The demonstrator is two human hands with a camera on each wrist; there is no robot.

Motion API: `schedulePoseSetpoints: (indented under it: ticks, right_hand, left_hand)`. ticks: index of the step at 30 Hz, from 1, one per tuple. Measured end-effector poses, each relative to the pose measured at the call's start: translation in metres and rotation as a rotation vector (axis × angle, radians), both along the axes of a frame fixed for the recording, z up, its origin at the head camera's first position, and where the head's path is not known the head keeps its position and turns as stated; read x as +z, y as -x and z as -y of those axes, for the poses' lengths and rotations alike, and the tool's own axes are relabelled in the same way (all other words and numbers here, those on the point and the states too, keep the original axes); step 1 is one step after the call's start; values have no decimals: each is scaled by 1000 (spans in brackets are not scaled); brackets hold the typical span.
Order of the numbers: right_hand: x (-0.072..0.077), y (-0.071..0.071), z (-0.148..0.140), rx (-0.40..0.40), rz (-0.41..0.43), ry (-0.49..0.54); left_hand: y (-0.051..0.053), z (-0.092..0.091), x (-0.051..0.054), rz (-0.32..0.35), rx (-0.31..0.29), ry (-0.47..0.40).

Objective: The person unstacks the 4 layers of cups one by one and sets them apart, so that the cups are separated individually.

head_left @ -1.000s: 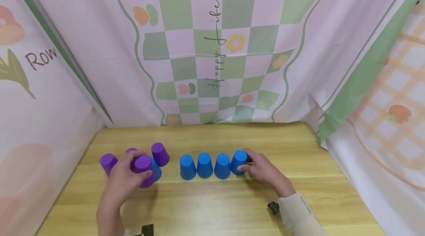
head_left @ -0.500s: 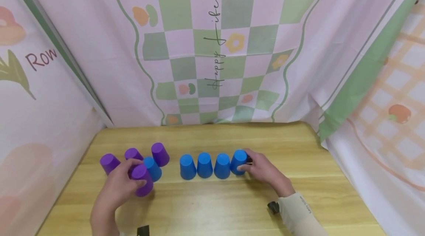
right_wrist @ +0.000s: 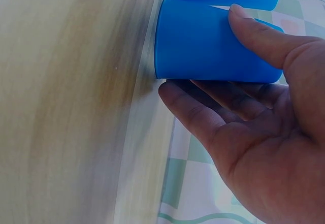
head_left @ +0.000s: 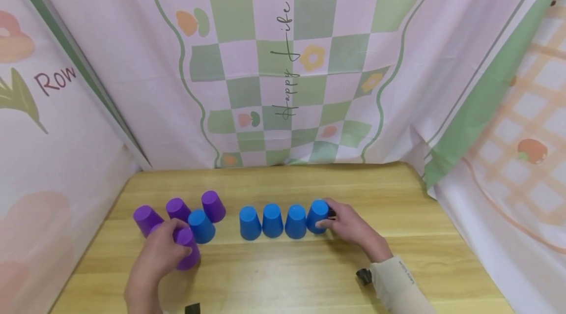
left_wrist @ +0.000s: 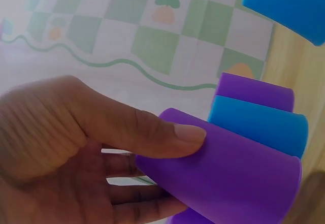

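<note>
Cups sit upside down in two colours, and I have a hand on one of each. Purple cup [left_wrist: 244, 170] is smooth and plain, tapering from a wide rim to a flat, closed end; it is at the front of the left cluster. Left hand [head_left: 160, 252] pinches it between thumb and fingers. I cannot tell whether its rim meets the wood, nor whether it touches the lone blue cup [head_left: 201, 227] just beside it. Right hand [head_left: 350, 224] has thumb and fingers on either side of the end blue cup [right_wrist: 208, 43], a glossy match in shape, upright at the right of its row.

Other blue cups [head_left: 272, 220] fill out that row, with narrow slits between neighbours. Other purple cups [head_left: 214, 207] stand behind my left hand, one of them mostly hidden by it.

For room, I see a strip of wood between the cluster and the row, and a broad stretch of table [head_left: 283, 274] on the near side of both. The table's left edge runs near the outermost purple one; its right edge lies well apart from my right hand. Along the back edge hangs a checked cloth [head_left: 269, 58], behind every cup.
</note>
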State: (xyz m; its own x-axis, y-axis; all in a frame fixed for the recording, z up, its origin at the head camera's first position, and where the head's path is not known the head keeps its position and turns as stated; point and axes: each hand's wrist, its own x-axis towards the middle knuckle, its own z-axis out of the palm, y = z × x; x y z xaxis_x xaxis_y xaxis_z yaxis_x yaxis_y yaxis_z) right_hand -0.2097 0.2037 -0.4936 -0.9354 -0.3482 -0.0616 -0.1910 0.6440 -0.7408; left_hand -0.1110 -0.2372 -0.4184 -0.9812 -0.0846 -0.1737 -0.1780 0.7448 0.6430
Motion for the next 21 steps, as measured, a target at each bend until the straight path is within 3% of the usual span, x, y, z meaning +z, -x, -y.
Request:
schedulePoseSetpoints:
  ticks: [12, 21]
  right_hand:
    - [1, 0, 1, -6, 11, 4]
    - [1, -1, 0, -7, 8, 9]
  left_hand:
    - [5, -2, -11, 48, 13, -9]
    - [8, -6, -12, 103, 32, 2]
